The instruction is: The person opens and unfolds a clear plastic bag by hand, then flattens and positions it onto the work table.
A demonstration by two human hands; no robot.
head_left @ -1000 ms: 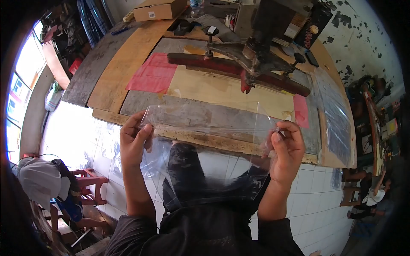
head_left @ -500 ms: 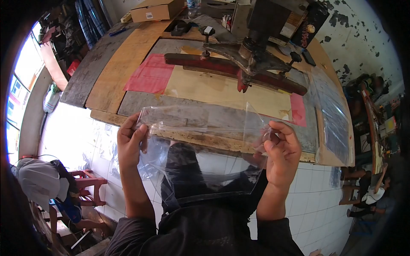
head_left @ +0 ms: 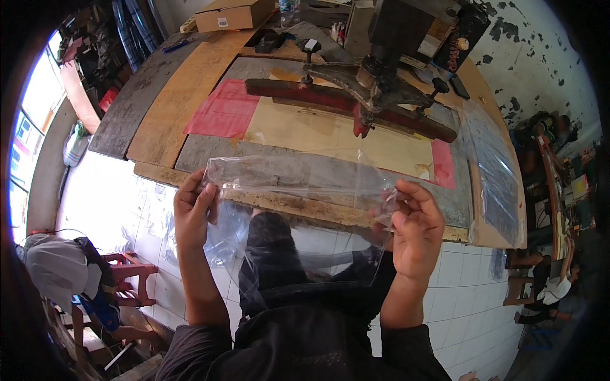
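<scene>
Uneven pulling could crease the clear plastic (head_left: 302,192), pinched by left hand (head_left: 192,209) near ten o'clock and right hand (head_left: 416,230) near two.

R hand (head_left: 415,232) is a bit nearer L hand (head_left: 192,209) than b4. Clear plastic (head_left: 298,222) has its top R corner more left, & its btm edge sits a bit higher.

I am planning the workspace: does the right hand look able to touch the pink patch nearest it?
Probably yes: nothing visible stands between the right hand and the pink patch, though that hand is holding the clear plastic.
</scene>
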